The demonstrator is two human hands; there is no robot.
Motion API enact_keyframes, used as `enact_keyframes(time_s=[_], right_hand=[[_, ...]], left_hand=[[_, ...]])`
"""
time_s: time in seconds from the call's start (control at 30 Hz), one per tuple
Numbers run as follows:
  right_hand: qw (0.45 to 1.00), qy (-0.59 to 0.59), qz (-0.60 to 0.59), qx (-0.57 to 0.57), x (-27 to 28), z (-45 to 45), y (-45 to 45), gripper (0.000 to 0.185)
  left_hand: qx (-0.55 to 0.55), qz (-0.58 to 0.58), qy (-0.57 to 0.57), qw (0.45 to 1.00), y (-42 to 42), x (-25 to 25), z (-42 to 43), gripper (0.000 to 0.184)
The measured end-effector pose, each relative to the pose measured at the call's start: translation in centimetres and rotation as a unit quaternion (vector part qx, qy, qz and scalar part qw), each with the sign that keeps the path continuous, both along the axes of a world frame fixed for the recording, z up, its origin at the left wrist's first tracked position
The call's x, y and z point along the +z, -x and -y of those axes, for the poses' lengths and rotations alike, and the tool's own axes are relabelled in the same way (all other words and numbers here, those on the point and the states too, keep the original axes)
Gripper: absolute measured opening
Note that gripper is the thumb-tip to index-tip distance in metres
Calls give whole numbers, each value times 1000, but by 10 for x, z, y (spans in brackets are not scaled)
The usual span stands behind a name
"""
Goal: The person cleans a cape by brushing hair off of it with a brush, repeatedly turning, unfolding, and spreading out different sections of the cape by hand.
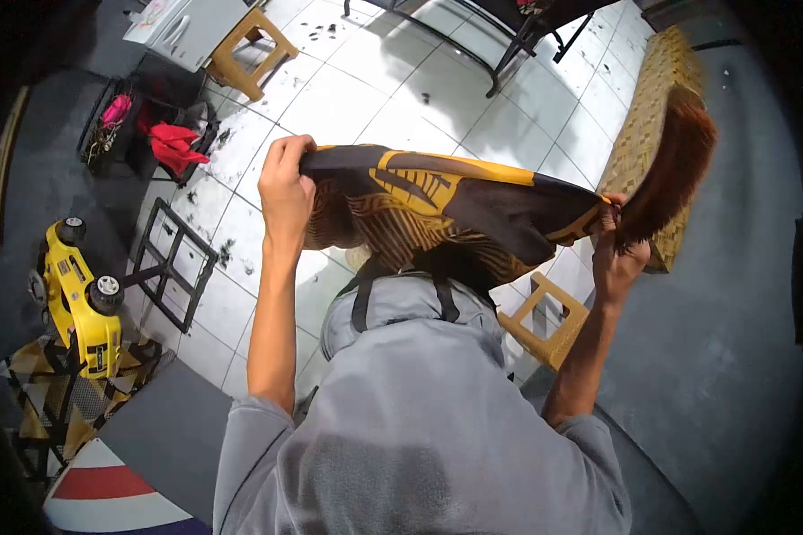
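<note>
A black and gold patterned cloth (500, 209), with striped and barred motifs, is stretched sideways in front of my body. My left hand (285, 192) is closed on its left top corner. At the opposite end my right hand (619, 254) grips the cloth's right corner. Beside the right hand rises a curved reddish-brown furry or bristly strip (678, 165); whether it is joined to the cloth I cannot tell. The cloth's lower folds drop toward my lap and partly hide what is beneath.
Tan stools (544, 323) stand on the white tiled floor (330, 102), where dark scraps lie scattered. A long woven box (651, 116) is at right. On the left are a black metal frame (177, 265), a yellow toy car (80, 299) and a red cloth (177, 147).
</note>
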State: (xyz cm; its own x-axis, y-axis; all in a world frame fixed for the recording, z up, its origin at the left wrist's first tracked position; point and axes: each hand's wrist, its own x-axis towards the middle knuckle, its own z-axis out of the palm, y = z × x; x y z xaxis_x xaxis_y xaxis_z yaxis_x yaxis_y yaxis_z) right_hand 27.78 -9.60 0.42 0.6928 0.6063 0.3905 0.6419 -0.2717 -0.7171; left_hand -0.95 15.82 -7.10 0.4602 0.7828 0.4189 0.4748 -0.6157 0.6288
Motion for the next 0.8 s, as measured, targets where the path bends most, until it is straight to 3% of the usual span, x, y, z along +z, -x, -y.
enact_keyframes(time_s=[0.07,0.1,0.27,0.3,0.33,0.37,0.4,0.47,0.53,0.6,0.67,0.7,0.73,0.77,0.8], right_hand=[[996,-44,-79,-20,6,-5,11,13],[997,-74,-34,-7,-4,-5,4,12],[997,-20,-72,-33,-16,-6,7,13],[996,-6,-86,-35,-17,-4,12,13],[994,8,-100,-37,-19,0,15,14],[990,-40,-131,-10,-37,8,14,15],[988,2,-153,-15,-42,15,18,18],[962,120,-246,-9,-59,37,22,15],[931,167,-323,37,-90,63,25,19],[915,330,-215,89,-124,97,24,21],[893,325,-293,102,-116,95,47,22],[892,356,-246,133,-124,100,50,23],[868,382,-285,139,-126,107,52,23],[843,406,-322,145,-127,112,54,24],[817,427,-357,151,-121,107,57,24]], left_hand=[[-8,25,8,1000,-4,14,-5,39],[-26,27,12,999,-3,19,-8,40],[-122,-59,58,989,22,24,-11,37],[-131,-107,111,979,28,29,-5,34],[-135,-121,258,949,30,39,5,35],[-193,-78,275,939,45,19,10,36],[-220,-99,249,938,52,14,22,45],[-211,-255,415,848,68,9,39,43],[-173,-101,503,841,104,-63,70,35],[-186,-389,494,755,110,-59,85,33],[-214,-274,465,814,131,-73,110,23],[-209,-234,435,844,134,-73,114,19],[-203,-193,403,871,136,-71,118,16],[-184,-127,404,887,142,-77,123,12],[-161,-152,461,859,142,-75,125,12]])
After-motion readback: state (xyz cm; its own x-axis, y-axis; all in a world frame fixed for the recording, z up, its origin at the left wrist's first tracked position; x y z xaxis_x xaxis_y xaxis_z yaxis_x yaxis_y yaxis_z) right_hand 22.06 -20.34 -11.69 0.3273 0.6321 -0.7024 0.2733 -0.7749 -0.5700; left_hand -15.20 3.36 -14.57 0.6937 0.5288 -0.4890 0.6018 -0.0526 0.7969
